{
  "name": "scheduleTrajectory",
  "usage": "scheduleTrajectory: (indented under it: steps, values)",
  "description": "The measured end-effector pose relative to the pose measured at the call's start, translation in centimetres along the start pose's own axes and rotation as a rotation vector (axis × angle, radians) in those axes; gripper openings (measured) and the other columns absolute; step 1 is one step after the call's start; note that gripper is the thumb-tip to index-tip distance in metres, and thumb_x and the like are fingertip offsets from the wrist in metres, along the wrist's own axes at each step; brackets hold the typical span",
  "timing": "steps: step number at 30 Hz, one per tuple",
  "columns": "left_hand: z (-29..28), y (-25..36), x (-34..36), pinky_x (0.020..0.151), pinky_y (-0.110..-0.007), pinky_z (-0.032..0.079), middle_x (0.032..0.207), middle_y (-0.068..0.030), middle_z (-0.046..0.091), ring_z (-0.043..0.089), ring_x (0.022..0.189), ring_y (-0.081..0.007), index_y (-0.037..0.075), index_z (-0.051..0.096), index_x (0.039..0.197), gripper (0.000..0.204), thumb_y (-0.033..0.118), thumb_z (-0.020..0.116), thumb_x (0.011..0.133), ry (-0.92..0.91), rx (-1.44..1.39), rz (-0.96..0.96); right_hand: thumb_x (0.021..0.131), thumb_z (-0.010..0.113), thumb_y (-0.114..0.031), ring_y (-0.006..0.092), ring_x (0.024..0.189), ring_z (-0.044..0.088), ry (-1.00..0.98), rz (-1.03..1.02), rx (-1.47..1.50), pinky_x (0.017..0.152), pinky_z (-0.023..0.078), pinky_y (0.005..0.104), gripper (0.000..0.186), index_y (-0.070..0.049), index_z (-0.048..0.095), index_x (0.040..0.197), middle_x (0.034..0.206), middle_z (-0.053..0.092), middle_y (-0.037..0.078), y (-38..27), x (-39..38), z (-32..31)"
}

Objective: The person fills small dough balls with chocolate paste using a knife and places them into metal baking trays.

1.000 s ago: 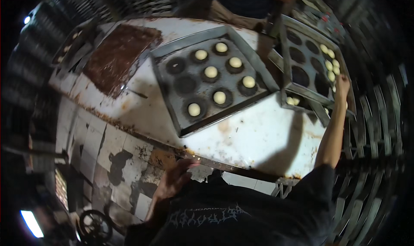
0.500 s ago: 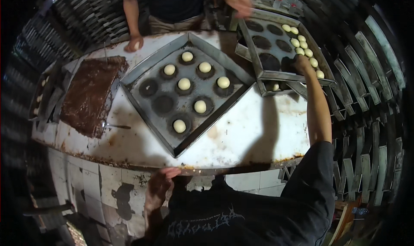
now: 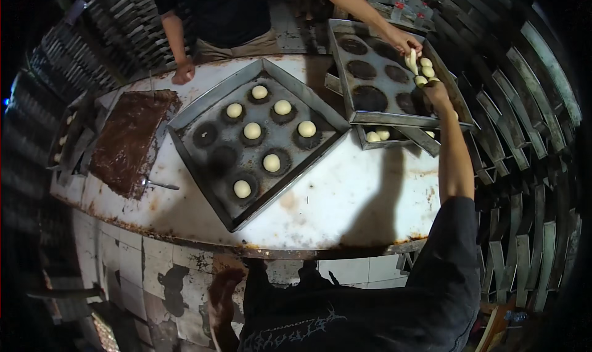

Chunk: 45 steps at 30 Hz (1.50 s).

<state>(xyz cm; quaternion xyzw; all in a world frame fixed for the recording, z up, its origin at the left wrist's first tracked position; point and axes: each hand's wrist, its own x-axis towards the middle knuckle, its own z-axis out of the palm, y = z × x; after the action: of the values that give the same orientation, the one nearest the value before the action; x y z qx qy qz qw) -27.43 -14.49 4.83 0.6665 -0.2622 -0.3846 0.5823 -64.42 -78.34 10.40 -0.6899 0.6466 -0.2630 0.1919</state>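
Observation:
My right hand (image 3: 435, 94) reaches into the upper right tray (image 3: 369, 117) at the dough balls (image 3: 427, 70) along its right side; its fingers curl downward, what they hold hidden. Just beyond it, a co-worker's hand (image 3: 407, 43) holds pale dough at the same row. My left hand (image 3: 224, 283) hangs low by my body at the table's front, dark and blurred, fingers unclear. In the middle lies a large square tray (image 3: 270, 198) with several round dough balls (image 3: 251, 130) on dark circular spots.
A brown smeared slab (image 3: 126, 139) with a metal spatula (image 3: 163, 185) lies left on the white table (image 3: 320, 213). Another tray (image 3: 63, 133) stands at the left end. The co-worker's other hand (image 3: 184, 73) rests at the far edge. Stacked metal pans (image 3: 530, 93) line the right.
The view has shifted, showing more of the co-worker, whose hand has come into the upper tray onto dough. My right hand remains at the dough row; my left hand has dropped lower.

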Motion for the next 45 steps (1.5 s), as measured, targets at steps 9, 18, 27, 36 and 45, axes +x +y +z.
scheduleTrajectory:
  steps: [9, 18, 27, 36, 45]
  values:
    - [3.9, 3.2, 4.0, 0.103, -0.047, 0.035, 0.130, -0.0265, 0.045, 0.046, 0.120, -0.0388, -0.004, 0.033, 0.135, 0.066, 0.045, 0.046, 0.093, -0.678, -0.709, 0.003, 0.082, 0.060, 0.000, 0.0185, 0.095, 0.057, -0.110, -0.598, 0.832, 0.083, 0.046, 0.0297, 0.028, 0.002, 0.054, 0.109, 0.108, 0.058, 0.011, -16.5, -28.3, 3.4]
    - [-10.3, -1.7, 8.7, 0.080, -0.032, 0.052, 0.093, -0.0104, 0.060, 0.060, 0.087, -0.0202, -0.001, 0.048, 0.116, 0.028, 0.017, 0.047, 0.094, 0.178, -0.867, -0.205, 0.077, 0.058, -0.013, 0.0321, 0.118, 0.050, -0.892, -1.583, 0.113, 0.106, 0.026, 0.0587, 0.019, -0.007, 0.064, 0.094, 0.112, 0.060, 0.005, -34.3, -52.4, 18.1]
    - [-25.9, -2.4, 12.7, 0.092, -0.034, 0.046, 0.107, -0.0093, 0.060, 0.056, 0.104, -0.0204, 0.002, 0.049, 0.116, 0.030, 0.025, 0.038, 0.099, 0.321, -1.132, -0.041, 0.092, 0.046, -0.017, 0.0306, 0.095, 0.055, -0.244, -0.594, 0.690, 0.087, 0.041, 0.0379, 0.026, 0.004, 0.056, 0.106, 0.102, 0.058, 0.020, -50.5, -54.0, 44.8]
    - [-32.7, -3.5, 17.9, 0.088, -0.029, 0.047, 0.113, -0.0064, 0.056, 0.054, 0.106, -0.0174, 0.003, 0.051, 0.119, 0.034, 0.002, 0.055, 0.086, 0.158, -0.757, -0.137, 0.086, 0.054, -0.002, 0.0292, 0.077, 0.059, -0.254, -0.815, 0.282, 0.065, 0.047, 0.0352, 0.019, -0.002, 0.056, 0.104, 0.087, 0.057, 0.018, -53.1, -54.3, 44.9]
    - [-39.1, -0.1, 19.6, 0.103, -0.035, 0.036, 0.124, -0.0178, 0.051, 0.049, 0.117, -0.0269, -0.008, 0.037, 0.129, 0.047, -0.002, 0.045, 0.084, 0.271, -1.111, -0.092, 0.087, 0.048, -0.014, 0.0410, 0.073, 0.060, -0.653, -0.888, -0.345, 0.066, 0.048, 0.0482, 0.014, -0.004, 0.056, 0.082, 0.079, 0.062, 0.021, -65.7, -49.6, 47.5]
